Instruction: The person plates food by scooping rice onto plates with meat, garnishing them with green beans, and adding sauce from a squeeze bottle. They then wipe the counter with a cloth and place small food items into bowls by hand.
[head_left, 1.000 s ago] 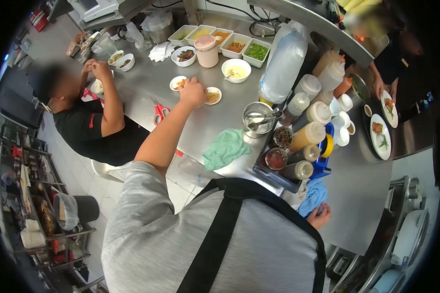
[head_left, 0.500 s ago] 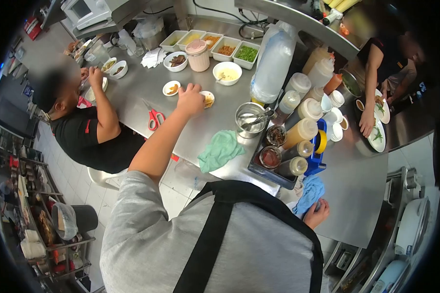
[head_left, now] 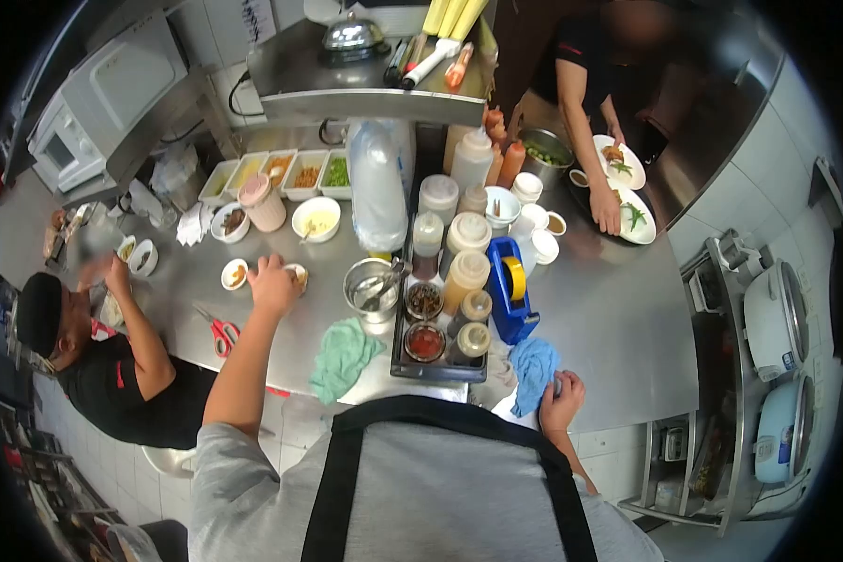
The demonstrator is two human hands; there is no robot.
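Observation:
My left hand reaches over the steel counter, its bent fingers on the near-left rim of a small white bowl of yellowish food, which it partly hides. Just left of it stands another small white bowl with orange-brown food. Red-handled scissors lie nearer the counter's edge. At the front right, my right hand rests at the edge with curled fingers around something small and greyish. A crumpled blue cloth lies against it. Between my arms is a green cloth.
A black tray holds sauce bottles and jars, beside a blue tape dispenser. A steel pot contains utensils. Food tubs line the back under a shelf. One co-worker sits left; another person's hand touches plates.
My view has turned to the right, so the counter appears shifted left. My left hand stays at the small bowl and my right hand stays by the blue cloth.

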